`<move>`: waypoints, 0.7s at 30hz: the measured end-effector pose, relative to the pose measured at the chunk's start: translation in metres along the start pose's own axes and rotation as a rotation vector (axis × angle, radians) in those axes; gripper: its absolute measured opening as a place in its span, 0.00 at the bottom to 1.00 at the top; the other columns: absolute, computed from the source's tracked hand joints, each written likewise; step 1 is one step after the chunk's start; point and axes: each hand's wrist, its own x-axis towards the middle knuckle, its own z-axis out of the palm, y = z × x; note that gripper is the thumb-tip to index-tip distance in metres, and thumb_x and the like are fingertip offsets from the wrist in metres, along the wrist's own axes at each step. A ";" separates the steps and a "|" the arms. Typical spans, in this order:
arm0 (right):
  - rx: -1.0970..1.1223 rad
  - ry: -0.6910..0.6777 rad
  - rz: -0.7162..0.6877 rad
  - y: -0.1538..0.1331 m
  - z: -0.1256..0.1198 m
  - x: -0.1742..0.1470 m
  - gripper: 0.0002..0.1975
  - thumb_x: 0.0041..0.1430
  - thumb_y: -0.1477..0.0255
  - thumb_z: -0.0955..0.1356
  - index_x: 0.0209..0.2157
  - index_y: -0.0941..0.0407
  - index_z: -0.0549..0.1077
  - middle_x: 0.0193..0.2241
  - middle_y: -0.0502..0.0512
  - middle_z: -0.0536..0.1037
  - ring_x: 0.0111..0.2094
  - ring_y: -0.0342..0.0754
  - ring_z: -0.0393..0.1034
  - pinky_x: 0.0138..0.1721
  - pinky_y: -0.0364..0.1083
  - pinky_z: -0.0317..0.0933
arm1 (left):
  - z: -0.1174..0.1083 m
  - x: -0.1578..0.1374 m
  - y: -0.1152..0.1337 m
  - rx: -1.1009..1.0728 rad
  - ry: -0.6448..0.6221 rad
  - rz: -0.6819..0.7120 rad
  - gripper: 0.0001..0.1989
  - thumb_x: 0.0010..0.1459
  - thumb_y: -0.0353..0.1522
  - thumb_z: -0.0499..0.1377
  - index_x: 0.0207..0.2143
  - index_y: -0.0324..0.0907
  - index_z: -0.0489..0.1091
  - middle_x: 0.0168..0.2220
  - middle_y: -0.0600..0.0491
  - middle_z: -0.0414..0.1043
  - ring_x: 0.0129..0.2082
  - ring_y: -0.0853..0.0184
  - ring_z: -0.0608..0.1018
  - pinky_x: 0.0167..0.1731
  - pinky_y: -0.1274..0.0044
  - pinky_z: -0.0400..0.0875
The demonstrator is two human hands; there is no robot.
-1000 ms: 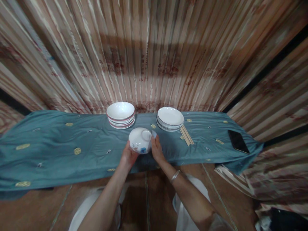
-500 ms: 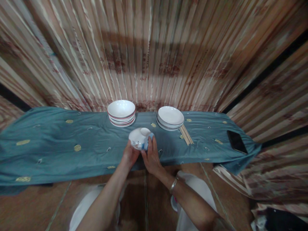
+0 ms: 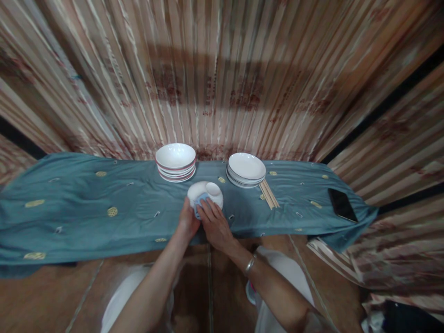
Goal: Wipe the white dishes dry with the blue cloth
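My left hand [image 3: 189, 219] grips the near left rim of a white bowl [image 3: 218, 200], which is turned over so its round foot faces up. A small light-blue cloth [image 3: 200, 200] lies against the bowl's outer side. Over that cloth my right hand [image 3: 215, 225] is pressed, its fingers laid across it; part of the cloth is hidden under them. Both hands are close together above the near edge of the table, and the bowl is held between them.
A stack of red-rimmed white bowls [image 3: 175, 159] stands behind to the left. A stack of dark-rimmed plates [image 3: 246, 167] sits to the right, with wooden chopsticks [image 3: 268, 194] beside it. Farther right lies a black phone [image 3: 342, 204] on the blue-green tablecloth [image 3: 83, 199].
My right hand has slid the blue cloth from the bowl's right side leftward across its near side. The bowl has tilted and shifted slightly right, still in my left hand.
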 end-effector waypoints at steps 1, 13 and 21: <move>-0.001 -0.008 -0.012 0.000 -0.003 0.002 0.26 0.64 0.79 0.58 0.63 0.59 0.58 0.64 0.60 0.59 0.68 0.53 0.40 0.65 0.57 0.46 | 0.002 -0.001 0.000 0.004 0.018 0.012 0.22 0.67 0.37 0.43 0.44 0.35 0.73 0.37 0.45 0.80 0.49 0.61 0.77 0.50 0.72 0.71; -0.025 0.065 -0.002 0.001 -0.024 0.037 0.20 0.65 0.73 0.60 0.58 0.57 0.66 0.61 0.60 0.65 0.65 0.52 0.50 0.66 0.60 0.36 | 0.004 0.003 -0.012 -0.045 -0.002 0.072 0.22 0.62 0.42 0.51 0.48 0.34 0.71 0.42 0.44 0.78 0.52 0.61 0.76 0.54 0.73 0.67; -0.009 0.091 0.114 0.013 -0.037 0.053 0.18 0.65 0.71 0.61 0.55 0.57 0.68 0.58 0.60 0.68 0.62 0.52 0.55 0.66 0.59 0.35 | 0.011 0.005 -0.013 -0.127 -0.031 0.128 0.18 0.65 0.35 0.48 0.46 0.33 0.72 0.39 0.46 0.79 0.49 0.64 0.77 0.53 0.76 0.67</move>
